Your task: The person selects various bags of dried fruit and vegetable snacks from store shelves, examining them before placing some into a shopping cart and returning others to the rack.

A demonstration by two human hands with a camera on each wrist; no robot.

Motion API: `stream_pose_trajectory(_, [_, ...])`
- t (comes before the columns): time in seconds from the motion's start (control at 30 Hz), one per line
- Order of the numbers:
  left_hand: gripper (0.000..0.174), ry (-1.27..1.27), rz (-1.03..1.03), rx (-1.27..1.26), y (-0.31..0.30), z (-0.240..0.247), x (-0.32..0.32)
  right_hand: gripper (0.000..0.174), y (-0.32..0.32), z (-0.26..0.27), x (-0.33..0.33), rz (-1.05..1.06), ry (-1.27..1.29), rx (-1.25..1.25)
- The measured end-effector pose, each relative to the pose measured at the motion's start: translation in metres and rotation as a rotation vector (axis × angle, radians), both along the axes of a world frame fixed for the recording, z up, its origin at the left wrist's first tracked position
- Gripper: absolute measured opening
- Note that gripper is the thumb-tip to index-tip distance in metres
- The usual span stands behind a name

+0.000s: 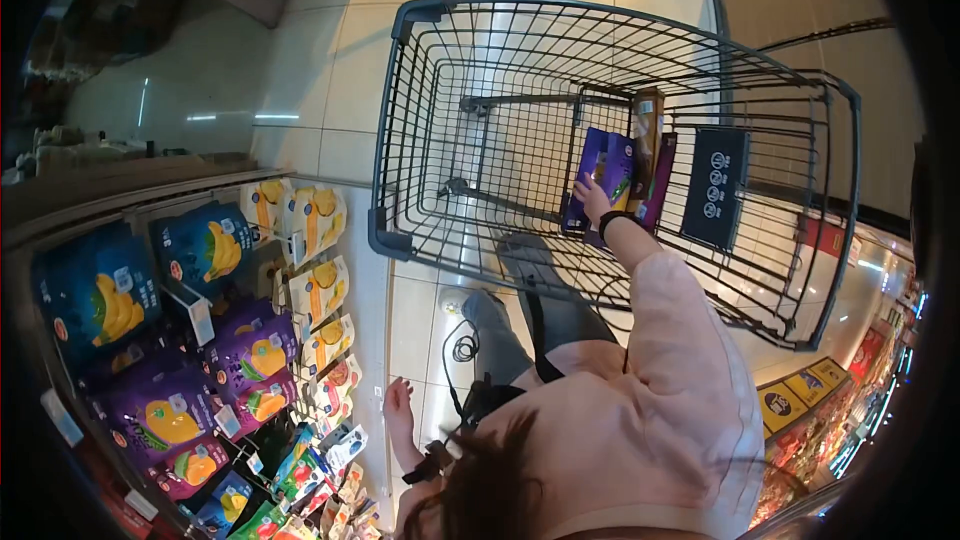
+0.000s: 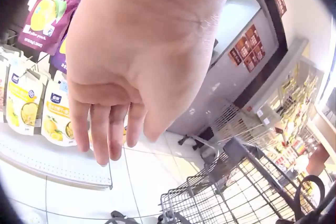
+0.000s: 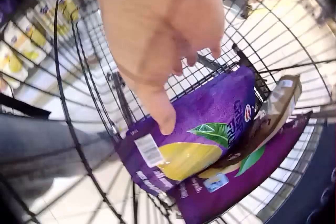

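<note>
In the head view my right hand (image 1: 594,202) reaches into the shopping cart (image 1: 480,0), over a purple snack bag (image 1: 606,152). The right wrist view shows that purple bag (image 3: 210,106) with a yellow fruit and green leaf printed on it. My right thumb lies straight along its upper edge, while the other fingers of the right hand (image 3: 163,40) hang loose beyond it. Beside it are a brown package (image 3: 278,100) and a darker purple bag (image 3: 247,182). My left hand (image 1: 398,402) hangs low by the shelf; in the left wrist view the left hand (image 2: 131,77) has relaxed fingers and holds nothing.
Shelves of blue bags (image 1: 205,245), purple bags (image 1: 250,350) and white-and-yellow bags (image 1: 315,225) stand at the left. A dark sign plate (image 1: 715,190) is fixed inside the cart near its handle. Tiled floor (image 1: 330,60) surrounds the cart, and more shelving (image 1: 870,380) lines the right.
</note>
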State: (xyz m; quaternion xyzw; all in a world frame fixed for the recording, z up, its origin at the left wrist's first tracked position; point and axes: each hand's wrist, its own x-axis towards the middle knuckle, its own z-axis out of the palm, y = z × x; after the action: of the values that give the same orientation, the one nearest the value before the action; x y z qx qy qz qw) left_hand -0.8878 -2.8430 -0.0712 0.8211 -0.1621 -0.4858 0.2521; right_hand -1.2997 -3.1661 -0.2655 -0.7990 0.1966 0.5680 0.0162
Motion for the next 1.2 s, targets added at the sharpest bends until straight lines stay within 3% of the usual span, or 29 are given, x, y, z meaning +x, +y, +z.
stream_pose_trajectory(0.03, [0.027,-0.009,-0.008,0.052,0.000,-0.001,-0.002,0.037,-0.001,-0.012,0.003,0.075,0.040,0.022])
stream_pose_trajectory(0.07, [0.027,-0.021,0.010,0.070,-0.002,-0.003,-0.004,0.038,0.006,-0.059,-0.005,0.190,0.030,-0.012])
stream_pose_trajectory(0.13, [0.026,-0.038,0.042,0.108,0.000,-0.005,-0.011,0.040,0.001,-0.104,-0.006,0.184,-0.017,0.058])
stream_pose_trajectory(0.23, [0.026,-0.046,0.022,0.102,-0.004,-0.010,-0.022,0.040,-0.009,-0.096,0.006,0.037,0.046,-0.003])
stream_pose_trajectory(0.33, [0.026,-0.014,0.037,0.155,-0.001,-0.022,-0.026,0.038,-0.015,-0.122,0.001,-0.030,0.102,0.022])
stream_pose_trajectory(0.4, [0.027,0.001,0.084,0.244,0.009,-0.035,-0.022,0.039,-0.001,-0.180,-0.018,0.256,0.120,-0.091])
stream_pose_trajectory(0.47, [0.026,0.034,0.098,0.212,0.001,-0.032,-0.028,0.039,0.005,-0.202,-0.026,0.253,0.100,-0.058])
stream_pose_trajectory(0.53, [0.026,-0.037,0.025,0.206,-0.025,-0.016,-0.044,0.040,-0.004,-0.185,-0.025,-0.040,0.038,0.111])
stream_pose_trajectory(0.57, [0.026,0.097,0.191,0.159,0.013,-0.043,-0.030,0.039,-0.017,-0.134,-0.010,-0.053,0.019,0.090])
stream_pose_trajectory(0.7, [0.026,-0.021,0.040,0.192,-0.013,-0.024,-0.057,0.032,-0.009,-0.125,0.011,0.085,0.047,0.076])
stream_pose_trajectory(0.77, [0.026,-0.039,0.017,0.138,-0.010,-0.028,-0.063,0.026,-0.003,-0.153,0.004,-0.067,0.025,0.205])
stream_pose_trajectory(0.8, [0.026,-0.003,0.058,0.100,-0.004,-0.035,-0.062,0.024,-0.006,-0.142,0.008,-0.178,0.046,0.255])
stream_pose_trajectory(0.9, [0.027,0.077,0.161,0.039,0.012,-0.049,-0.063,0.019,-0.003,-0.130,-0.004,-0.189,-0.052,0.248])
stream_pose_trajectory(1.0, [0.027,0.044,0.128,0.041,0.033,-0.063,-0.058,0.018,-0.009,-0.141,-0.019,-0.462,-0.184,0.152])
stream_pose_trajectory(1.03, [0.027,0.041,0.135,0.039,0.034,-0.064,-0.059,0.018,-0.016,-0.126,-0.020,-0.352,-0.239,0.203])
stream_pose_trajectory(1.13, [0.028,0.008,0.127,0.028,0.043,-0.062,-0.058,0.016,-0.039,-0.064,-0.018,-0.348,-0.402,0.243])
stream_pose_trajectory(1.2, [0.028,-0.045,0.080,-0.012,0.048,-0.061,-0.055,0.013,-0.052,-0.047,-0.030,-0.309,-0.682,0.217])
